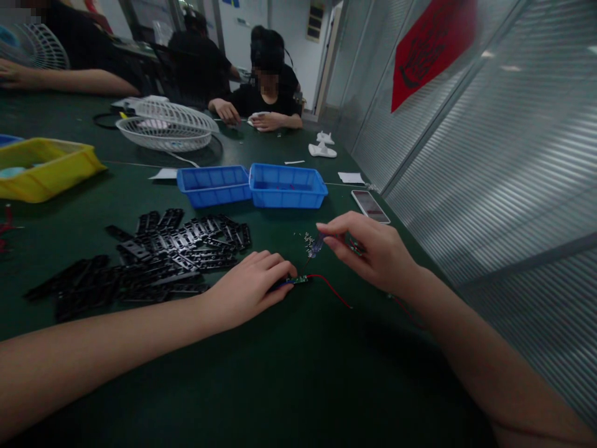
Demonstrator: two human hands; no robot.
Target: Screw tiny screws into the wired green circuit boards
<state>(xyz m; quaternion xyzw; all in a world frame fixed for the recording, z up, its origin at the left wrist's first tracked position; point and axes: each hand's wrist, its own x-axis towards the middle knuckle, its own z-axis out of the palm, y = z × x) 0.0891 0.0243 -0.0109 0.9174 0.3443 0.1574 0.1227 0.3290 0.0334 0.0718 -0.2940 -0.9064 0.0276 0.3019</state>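
Centrally, the left hand lies low over the green table, its thumb and fingers closed on one end of a small circuit board, which protrudes just beyond the fingertips; a red wire leaves the board's exposed end and curves away to the right of this grip. The right hand, raised above and to the right of the board, pinches a screwdriver with a clear purplish handle between thumb and forefinger. Its thin shaft slants down and left toward the board; whether the tip touches cannot be told. Just behind the screwdriver lie scattered small screws. Left of the left-hand grip spreads a heap of black plastic pieces. Beyond both grips, side by side, stand a left blue bin and a right blue bin, the latter with small red bits inside. A phone lies just beyond the right hand, with a paper slip behind it. Far to the left of the grips is a yellow bin; farther off, a white fan cover rests on the table, and a co-worker sits across with both hands on the tabletop.
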